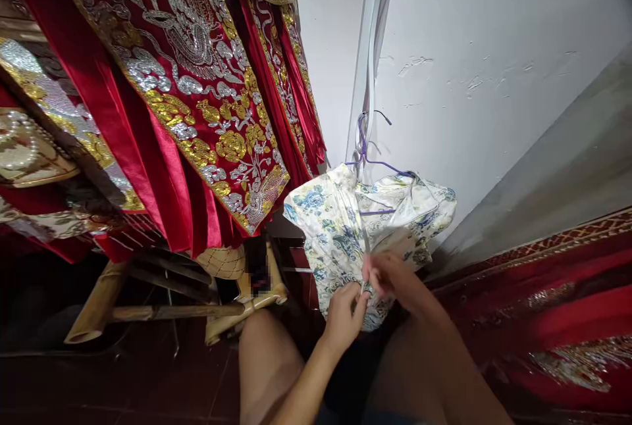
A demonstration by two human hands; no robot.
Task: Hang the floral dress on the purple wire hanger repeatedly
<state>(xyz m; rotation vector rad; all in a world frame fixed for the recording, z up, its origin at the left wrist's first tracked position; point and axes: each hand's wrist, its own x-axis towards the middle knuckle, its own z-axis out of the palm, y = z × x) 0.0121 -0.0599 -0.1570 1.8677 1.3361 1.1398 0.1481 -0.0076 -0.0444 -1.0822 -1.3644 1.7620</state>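
A short-sleeved floral shirt (pixel 326 227), cream with blue and yellow flowers, hangs in front of me on a purple hanger (pixel 382 163). Its neck is open, and the hanger's lower bar shows inside. Low on the front opening, my left hand (pixel 344 310) is closed, thumb and forefinger pinching the shirt's edge. Just above and to the right, my right hand (pixel 390 275) is also closed, its fingers curled at the same front edge. Motion blurs the right hand and the cloth beside it a little. Whatever small part lies between the fingertips is hidden.
Red costumes (pixel 232 102) with gold and silver sequins hang at the left. Below them stands a bamboo frame (pixel 178 312) near my knee. A pale pole (pixel 370 50) runs up the white wall (pixel 469 37). Red decorated cloth (pixel 567 300) lies along the right.
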